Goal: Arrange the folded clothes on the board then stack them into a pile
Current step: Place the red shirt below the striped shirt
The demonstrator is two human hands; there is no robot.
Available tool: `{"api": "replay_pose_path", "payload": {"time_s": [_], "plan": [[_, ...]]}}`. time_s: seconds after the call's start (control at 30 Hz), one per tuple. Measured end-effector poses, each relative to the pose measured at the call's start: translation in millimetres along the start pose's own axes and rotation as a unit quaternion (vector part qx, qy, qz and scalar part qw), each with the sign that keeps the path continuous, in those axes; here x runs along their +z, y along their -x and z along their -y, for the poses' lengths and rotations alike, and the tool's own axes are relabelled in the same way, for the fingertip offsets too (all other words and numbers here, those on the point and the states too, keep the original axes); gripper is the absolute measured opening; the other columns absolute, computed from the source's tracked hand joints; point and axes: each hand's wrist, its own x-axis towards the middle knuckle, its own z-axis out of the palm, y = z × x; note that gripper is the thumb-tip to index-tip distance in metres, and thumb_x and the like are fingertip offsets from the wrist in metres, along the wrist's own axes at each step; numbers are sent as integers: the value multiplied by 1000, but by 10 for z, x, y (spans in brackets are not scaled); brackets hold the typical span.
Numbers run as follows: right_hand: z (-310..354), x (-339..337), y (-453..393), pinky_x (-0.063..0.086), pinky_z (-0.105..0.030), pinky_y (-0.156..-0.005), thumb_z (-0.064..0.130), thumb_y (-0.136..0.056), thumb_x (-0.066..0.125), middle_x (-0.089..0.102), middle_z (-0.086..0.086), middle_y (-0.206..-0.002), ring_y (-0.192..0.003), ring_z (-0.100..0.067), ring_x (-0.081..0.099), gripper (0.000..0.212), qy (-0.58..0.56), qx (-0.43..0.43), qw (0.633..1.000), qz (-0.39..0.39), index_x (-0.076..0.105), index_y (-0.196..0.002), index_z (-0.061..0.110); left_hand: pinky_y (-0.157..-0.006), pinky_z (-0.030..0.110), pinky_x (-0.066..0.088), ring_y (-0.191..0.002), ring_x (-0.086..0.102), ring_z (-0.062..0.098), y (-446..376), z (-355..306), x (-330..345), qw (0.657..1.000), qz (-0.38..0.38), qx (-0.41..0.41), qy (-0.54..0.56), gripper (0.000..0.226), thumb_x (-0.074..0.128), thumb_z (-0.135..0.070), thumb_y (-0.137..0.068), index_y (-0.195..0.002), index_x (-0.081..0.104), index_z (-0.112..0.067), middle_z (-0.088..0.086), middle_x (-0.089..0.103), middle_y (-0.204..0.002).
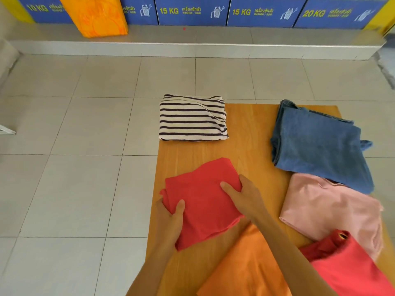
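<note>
A folded red cloth [203,199] lies over the near left part of the wooden board [252,135]. My left hand [171,218] grips its near left edge, thumb on top. My right hand [241,193] pinches its right edge. A folded striped shirt [192,118] rests at the board's far left corner, partly over the floor. Folded blue denim [320,144] sits at the far right, overlapping a folded pink garment [329,208]. An orange cloth [250,263] and another red garment [352,265] lie at the near edge, partly under my right arm.
Grey floor tiles [74,178] surround the board on the left and far side. A raised step [192,45] runs along the back, carrying an orange bag [96,16] and blue washer panels [192,10].
</note>
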Motion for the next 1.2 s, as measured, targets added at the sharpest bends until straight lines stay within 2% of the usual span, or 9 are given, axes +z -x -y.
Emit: {"api": "replay_pose_path", "payload": {"time_s": [0.17, 0.33, 0.47, 0.63, 0.8, 0.93, 1.07, 1.13, 1.2], "plan": [[268, 44, -51, 52, -26, -67, 48, -89, 66, 65, 11, -96, -85, -8, 63, 32, -52, -47, 996, -48, 58, -105, 21, -99, 52, 50, -112, 57, 24, -439, -396, -178, 994, 1, 82, -66, 56, 56, -41, -95, -143, 28, -33, -5, 52, -129], [396, 176, -455, 38, -19, -57, 36, -91, 67, 58, 12, -90, -77, -5, 56, 29, -35, -40, 994, -92, 54, -107, 16, -98, 50, 49, -113, 58, 32, -888, -733, -60, 979, -23, 122, -163, 51, 48, -32, -100, -145, 26, -26, 0, 53, -125], [227, 335, -665, 40, -28, -67, 32, -91, 67, 62, -3, -104, -87, -19, 57, 38, 13, -15, 992, -123, 53, -116, 8, -85, 48, 52, -100, 63, 37, -1112, -718, 20, 955, -55, 115, -267, 47, 45, -29, -101, -143, 28, -17, 13, 62, -122], [103, 332, -636, 41, -29, -69, 37, -91, 65, 63, -4, -103, -91, -22, 59, 40, 35, -24, 993, -113, 56, -116, 7, -87, 44, 50, -111, 61, 38, -1101, -650, -83, 972, -54, 80, -213, 62, 54, -37, -97, -145, 25, -12, 15, 56, -134], [-245, -26, -209, 42, -11, -57, 25, -93, 62, 66, 2, -95, -79, -9, 60, 13, 20, -12, 993, -113, 64, -102, 16, -90, 45, 50, -111, 60, 34, -670, -226, -233, 976, -74, 87, -186, 72, 61, -38, -93, -149, 24, -10, 14, 57, -129], [-557, -187, 220, 43, -25, -71, 20, -91, 61, 68, -3, -103, -87, -17, 63, 11, 32, 5, 982, -184, 67, -99, 17, -72, 34, 52, -94, 62, 28, -290, 126, -313, 976, -70, 82, -191, 55, 64, -40, -90, -130, 44, -9, 4, 59, -105], [-824, -273, 684, 46, -31, -78, 19, -86, 67, 66, -7, -98, -91, -25, 62, 12, 79, -28, 970, -228, 71, -97, 15, -80, 44, 60, -88, 70, 24, 218, 270, -247, 957, 110, -15, -268, 40, 65, -55, -85, -104, 64, -19, 2, 70, -96], [-1005, -352, 838, 48, -35, -83, 23, -82, 68, 65, -11, -101, -95, -32, 63, 20, 104, 3, 969, -222, 71, -100, 15, -73, 37, 58, -83, 72, 21, 520, 352, -124, 910, 241, -52, -332, 53, 64, -66, -79, -92, 72, -15, 4, 74, -88], [-1196, -414, 941, 49, -40, -89, 47, -76, 63, 67, -11, -108, -104, -35, 62, 45, 160, 46, 969, -181, 68, -108, 16, -62, 31, 51, -74, 69, 17, 767, 488, 0, 854, 316, -53, -411, 65, 64, -78, -67, -83, 71, -16, 1, 71, -79]]}}
